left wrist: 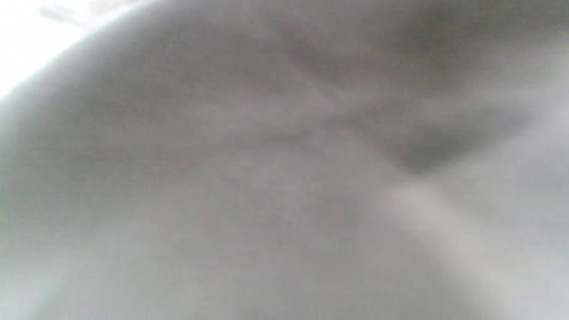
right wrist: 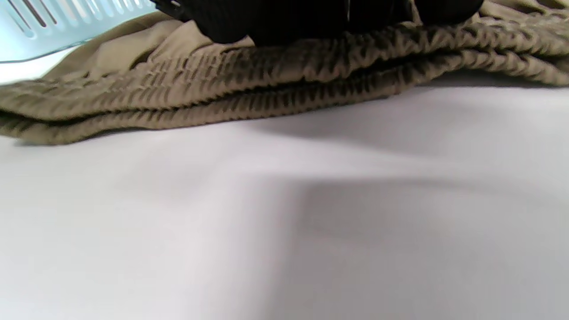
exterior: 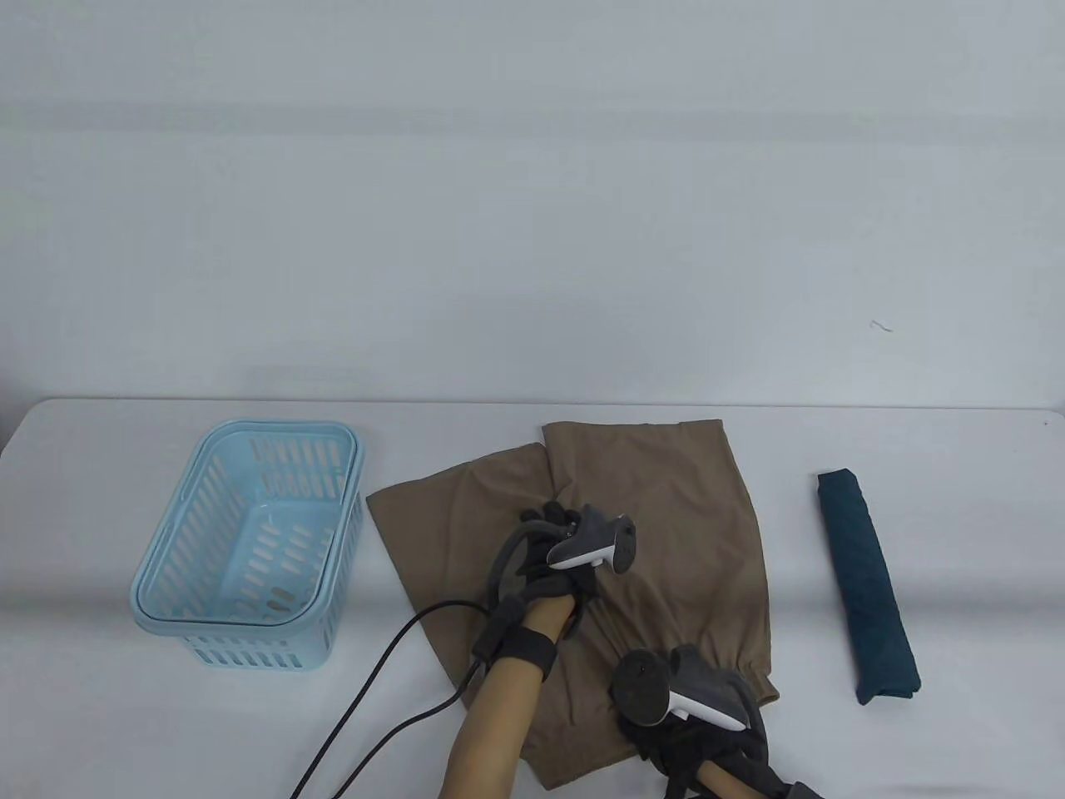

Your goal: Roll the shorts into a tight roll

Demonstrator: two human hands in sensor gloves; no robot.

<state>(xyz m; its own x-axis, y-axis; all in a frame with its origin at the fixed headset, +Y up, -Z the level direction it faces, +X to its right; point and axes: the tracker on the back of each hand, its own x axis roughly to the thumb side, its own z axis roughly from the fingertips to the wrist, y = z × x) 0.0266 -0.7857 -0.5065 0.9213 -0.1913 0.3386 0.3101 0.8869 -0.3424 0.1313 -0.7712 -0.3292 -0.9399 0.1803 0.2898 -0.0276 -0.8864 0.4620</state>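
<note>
Tan shorts (exterior: 657, 499) lie spread flat on the white table (exterior: 83, 707), legs toward the far edge, elastic waistband toward me. My left hand (exterior: 553, 520) rests on the cloth near the crotch between the two legs. My right hand (exterior: 666, 707) rests on the waistband at the near right. In the right wrist view its gloved fingers (right wrist: 311, 18) lie on top of the gathered waistband (right wrist: 266, 84). The left wrist view is a grey blur close against cloth (left wrist: 284, 178); no fingers show there.
A light blue slotted basket (exterior: 250, 541) stands at the left of the shorts; its wall shows in the right wrist view (right wrist: 53, 22). A dark teal rolled garment (exterior: 865, 583) lies at the right. A black cable (exterior: 374, 691) runs from my left wrist to the near edge.
</note>
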